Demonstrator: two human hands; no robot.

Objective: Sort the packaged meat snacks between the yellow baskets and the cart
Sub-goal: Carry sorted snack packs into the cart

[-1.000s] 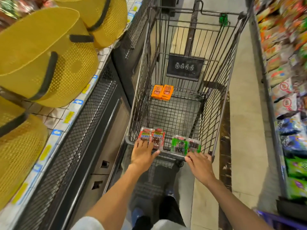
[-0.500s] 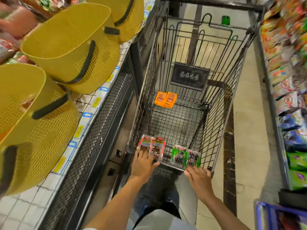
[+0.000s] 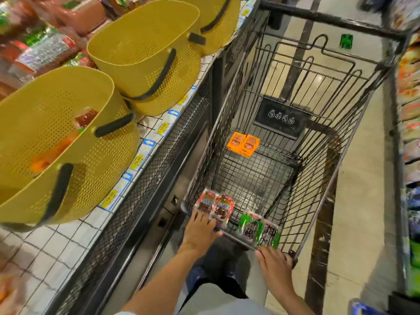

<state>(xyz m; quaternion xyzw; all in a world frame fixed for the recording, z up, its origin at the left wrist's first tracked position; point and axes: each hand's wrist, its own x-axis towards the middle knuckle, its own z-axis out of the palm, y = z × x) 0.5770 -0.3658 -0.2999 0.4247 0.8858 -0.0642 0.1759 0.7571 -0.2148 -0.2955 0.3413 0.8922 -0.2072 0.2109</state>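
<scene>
The baskets at ten o'clock had drawn nearer. At the cart handle, the left hand still pinched red packs, and the right hand gripped green packs.

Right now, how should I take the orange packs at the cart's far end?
From above, through the open top of the cart. The orange packs sit side by side, faces toward you, against the far end; the grip probably goes best on their near edge, which nothing covers.
</scene>
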